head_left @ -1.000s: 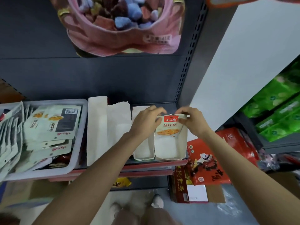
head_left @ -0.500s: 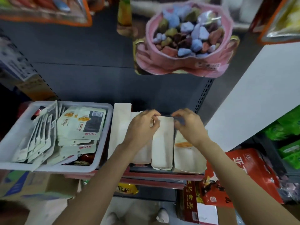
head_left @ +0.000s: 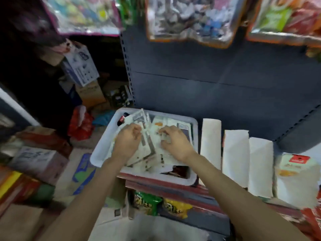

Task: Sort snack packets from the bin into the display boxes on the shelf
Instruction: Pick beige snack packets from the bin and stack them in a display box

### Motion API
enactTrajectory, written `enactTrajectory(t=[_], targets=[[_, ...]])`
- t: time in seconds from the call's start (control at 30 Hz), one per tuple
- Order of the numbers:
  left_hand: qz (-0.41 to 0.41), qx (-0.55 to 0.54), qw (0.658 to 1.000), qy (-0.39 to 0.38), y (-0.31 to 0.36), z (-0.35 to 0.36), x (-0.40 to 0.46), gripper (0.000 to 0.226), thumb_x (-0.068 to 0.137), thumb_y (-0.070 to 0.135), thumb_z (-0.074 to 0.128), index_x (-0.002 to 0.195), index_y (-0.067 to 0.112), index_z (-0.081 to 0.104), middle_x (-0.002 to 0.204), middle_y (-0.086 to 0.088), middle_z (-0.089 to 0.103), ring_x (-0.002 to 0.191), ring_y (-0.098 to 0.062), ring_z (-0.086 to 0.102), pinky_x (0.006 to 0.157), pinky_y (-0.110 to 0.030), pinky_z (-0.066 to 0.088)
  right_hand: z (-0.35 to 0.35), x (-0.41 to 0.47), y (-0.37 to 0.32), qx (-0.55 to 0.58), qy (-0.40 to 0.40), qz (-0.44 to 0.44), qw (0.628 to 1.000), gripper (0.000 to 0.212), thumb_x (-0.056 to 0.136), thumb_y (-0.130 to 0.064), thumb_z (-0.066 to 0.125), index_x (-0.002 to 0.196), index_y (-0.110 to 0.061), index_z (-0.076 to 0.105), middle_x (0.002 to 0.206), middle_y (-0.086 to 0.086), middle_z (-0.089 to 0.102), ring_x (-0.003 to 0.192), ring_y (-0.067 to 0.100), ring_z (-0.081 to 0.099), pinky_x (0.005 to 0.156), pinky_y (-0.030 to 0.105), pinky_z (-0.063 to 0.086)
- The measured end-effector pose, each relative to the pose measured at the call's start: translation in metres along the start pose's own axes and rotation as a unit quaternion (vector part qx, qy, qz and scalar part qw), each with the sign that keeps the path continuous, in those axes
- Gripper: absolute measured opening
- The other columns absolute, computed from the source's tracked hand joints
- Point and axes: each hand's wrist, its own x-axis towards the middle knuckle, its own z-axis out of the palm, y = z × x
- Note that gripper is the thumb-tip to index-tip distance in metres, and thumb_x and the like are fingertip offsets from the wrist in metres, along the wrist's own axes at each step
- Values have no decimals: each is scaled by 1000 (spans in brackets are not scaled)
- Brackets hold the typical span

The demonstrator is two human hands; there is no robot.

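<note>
A white plastic bin (head_left: 98, 158) sits on the shelf, full of white snack packets (head_left: 147, 150); some stand upright at its left and others lie flat. Both my hands are inside it. My left hand (head_left: 127, 141) is curled, with thumb and fingers pinched on the upright packets. My right hand (head_left: 173, 141) is clawed over the top flat packet, its fingertips closed on it. To the right stand white display boxes (head_left: 235, 157). The rightmost box (head_left: 295, 181) holds a packet with a red label (head_left: 297, 160). The view is blurred.
The grey shelf back panel (head_left: 208, 75) rises behind the bin. Hanging snack bags (head_left: 191, 18) crowd the top. Cardboard cartons (head_left: 38, 160) and a red bag (head_left: 79, 126) lie on the floor at left. Green and yellow packs (head_left: 161, 204) sit on the lower shelf.
Both hands left the display boxes and moved left into the bin, and now rest on the packets. The camera swung left, so the boxes shifted to the right.
</note>
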Motion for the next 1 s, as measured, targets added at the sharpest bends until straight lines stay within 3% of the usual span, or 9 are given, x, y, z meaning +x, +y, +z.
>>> enactTrajectory(t=[0.23,0.3,0.43,0.53,0.63,0.73,0.8,0.9,1.0], targets=[[18,3,980,-196,-92,-44,22,36,91,16,59,126,10,53,120,-7,56,112,-26,54,91,-36,44,58,41,-57,-65,-8,33,997,53,93,-19,52,143,-16,35,144,7,34,135,24,28,108,30,29],[-7,5,973,-229,-106,-42,29,61,84,31,67,137,14,42,132,-5,49,122,-25,48,99,-43,43,66,49,-65,-83,-20,38,996,55,93,-20,52,144,-17,32,147,6,32,136,24,27,109,30,27],[-44,3,959,-279,-115,-33,33,113,68,65,70,151,18,9,152,7,20,140,-13,22,114,-31,22,76,64,-73,-119,-59,45,990,60,93,-22,53,147,-18,28,152,6,26,140,24,24,112,30,25],[-12,85,958,-273,-116,-28,32,109,75,57,69,152,15,3,159,1,1,146,-14,0,117,-32,11,79,73,-71,-152,-83,48,984,59,94,-25,52,147,-18,28,155,5,21,143,22,18,114,30,20],[-21,63,962,-266,-116,-27,31,102,78,43,72,151,12,7,159,-2,4,146,-16,1,117,-32,12,81,76,-68,-189,-82,38,978,57,94,-26,53,146,-18,32,154,5,24,141,23,21,113,31,22],[-32,13,966,-256,-107,-34,30,83,86,23,67,150,11,14,155,-7,22,141,-19,24,106,-21,26,80,77,-67,-203,-81,33,975,58,93,-25,53,146,-18,31,153,4,26,139,24,24,112,32,24],[-17,17,977,-210,-105,-44,31,63,92,14,56,147,11,26,133,-11,53,114,-20,53,79,-15,37,79,78,-70,-177,-72,33,981,62,91,-21,56,147,-18,27,153,5,26,139,25,25,111,33,27],[-1,1,993,-117,-103,-71,34,42,94,4,42,135,13,50,91,-14,64,73,-26,58,54,-20,35,78,81,-83,-103,-26,26,994,76,89,-16,60,150,-25,15,158,2,11,144,23,14,112,34,27],[56,-8,988,-141,-110,-100,44,36,92,0,41,117,12,63,90,-17,67,69,-23,58,54,-17,35,79,90,-103,-87,7,-21,996,74,90,-17,59,149,-27,16,156,1,17,143,19,16,114,32,23]])
